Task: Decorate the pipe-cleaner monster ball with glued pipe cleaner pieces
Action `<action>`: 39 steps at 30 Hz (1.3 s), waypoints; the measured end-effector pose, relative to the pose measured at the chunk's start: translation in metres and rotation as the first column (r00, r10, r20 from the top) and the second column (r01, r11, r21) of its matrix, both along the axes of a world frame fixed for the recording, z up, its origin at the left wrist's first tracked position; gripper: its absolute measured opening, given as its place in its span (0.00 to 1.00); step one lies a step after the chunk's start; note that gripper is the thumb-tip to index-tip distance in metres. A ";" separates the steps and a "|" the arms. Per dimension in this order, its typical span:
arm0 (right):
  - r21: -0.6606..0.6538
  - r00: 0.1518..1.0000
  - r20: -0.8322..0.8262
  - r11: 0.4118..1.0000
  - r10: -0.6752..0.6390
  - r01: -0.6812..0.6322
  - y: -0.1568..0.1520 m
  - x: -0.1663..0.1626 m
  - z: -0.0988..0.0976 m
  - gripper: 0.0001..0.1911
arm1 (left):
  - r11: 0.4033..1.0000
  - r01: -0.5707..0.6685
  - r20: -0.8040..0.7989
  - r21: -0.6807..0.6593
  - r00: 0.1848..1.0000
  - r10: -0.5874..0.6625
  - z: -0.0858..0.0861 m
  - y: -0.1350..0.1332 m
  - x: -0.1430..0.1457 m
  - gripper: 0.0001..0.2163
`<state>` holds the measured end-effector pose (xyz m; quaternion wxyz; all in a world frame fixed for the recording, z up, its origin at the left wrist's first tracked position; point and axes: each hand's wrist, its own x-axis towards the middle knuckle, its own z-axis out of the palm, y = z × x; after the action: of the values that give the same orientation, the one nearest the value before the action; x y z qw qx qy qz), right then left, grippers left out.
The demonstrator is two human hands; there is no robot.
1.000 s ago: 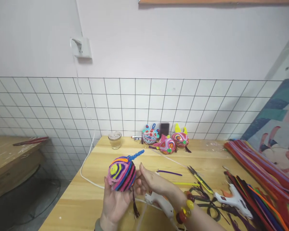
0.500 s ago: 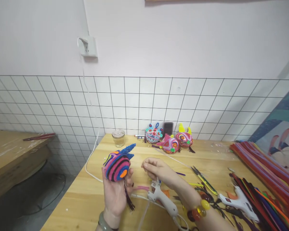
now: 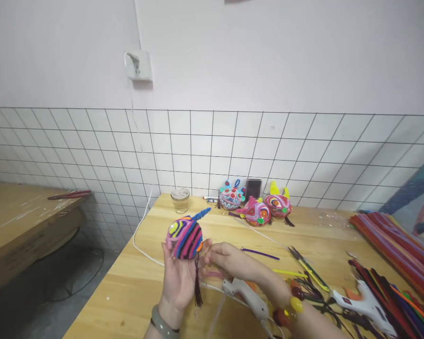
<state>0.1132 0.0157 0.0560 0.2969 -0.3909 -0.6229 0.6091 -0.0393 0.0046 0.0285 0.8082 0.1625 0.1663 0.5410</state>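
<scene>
My left hand [image 3: 178,282] cups a round pipe-cleaner ornament [image 3: 184,237] striped in pink, black, blue and yellow, with a blue twisted horn at its top and a dark tassel [image 3: 198,288] hanging below. My right hand [image 3: 229,261] is beside it with fingers pinched together at the ornament's right edge; whether anything is in them I cannot make out. A beaded bracelet [image 3: 289,308] is on my right wrist.
Two white glue guns [image 3: 249,296] [image 3: 365,303] lie on the wooden table [image 3: 127,292]. Scissors [image 3: 309,268], loose pipe cleaners [image 3: 399,245], three finished ornaments [image 3: 256,210] and a glass jar [image 3: 180,199] stand farther back. A white cord [image 3: 141,240] runs down to the table's left edge.
My left hand turned the ornament so its horn points up and right. My right hand moved back to the ornament's right side. The view shifted slightly left.
</scene>
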 end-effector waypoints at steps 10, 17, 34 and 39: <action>0.180 0.942 0.019 0.928 -0.334 0.325 -0.006 0.031 0.015 0.18 | 0.986 -0.140 -0.050 0.088 0.988 0.144 -0.018 0.009 0.012 0.24; 0.515 0.907 0.146 0.813 -0.395 0.271 -0.025 0.007 0.007 0.07 | 0.975 -0.145 -0.118 0.171 0.979 0.166 -0.019 0.006 0.020 0.26; 0.438 0.885 0.061 0.809 -0.461 0.391 -0.032 0.031 0.011 0.11 | 0.955 -0.201 -0.322 0.216 0.909 0.264 -0.018 0.008 0.019 0.18; 0.388 0.763 -0.031 0.696 -0.645 0.604 -0.036 0.090 0.017 0.16 | 0.926 -0.301 -0.308 0.227 0.880 0.361 -0.020 0.014 0.014 0.21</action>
<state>0.2036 -0.0199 0.0729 0.5212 -0.5470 -0.5721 0.3191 -0.0250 0.0189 0.0088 0.6446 0.2931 0.2830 0.6469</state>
